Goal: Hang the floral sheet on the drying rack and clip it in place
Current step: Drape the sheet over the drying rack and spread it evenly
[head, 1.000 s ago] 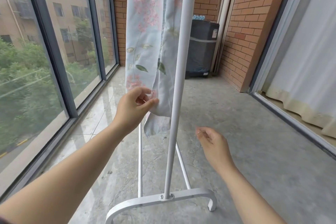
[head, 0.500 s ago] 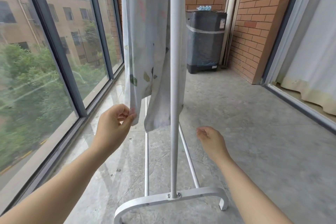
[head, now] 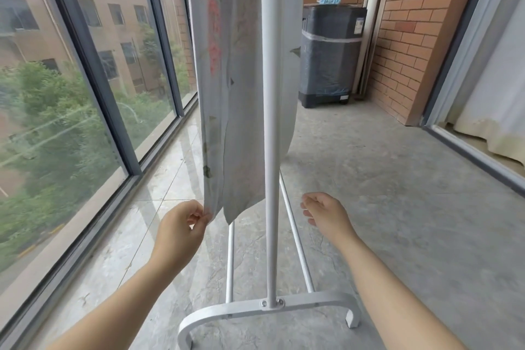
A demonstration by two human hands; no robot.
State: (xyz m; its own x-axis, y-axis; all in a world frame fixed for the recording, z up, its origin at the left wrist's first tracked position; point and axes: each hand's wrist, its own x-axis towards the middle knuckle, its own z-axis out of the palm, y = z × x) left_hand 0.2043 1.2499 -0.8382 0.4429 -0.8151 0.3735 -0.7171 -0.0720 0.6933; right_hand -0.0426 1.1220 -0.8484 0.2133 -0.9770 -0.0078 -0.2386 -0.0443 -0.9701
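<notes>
Ahead: I see the rack's white upright between my left hand and right hand.
Left: the floral sheet hangs just beside the upright; beyond it, a bare strip runs up to the window.
Right: open concrete floor up to the brick wall.
Low: the rack's curved foot and slanted bars cross in front of me.

Home laundry balcony: washer, drying rack
</notes>
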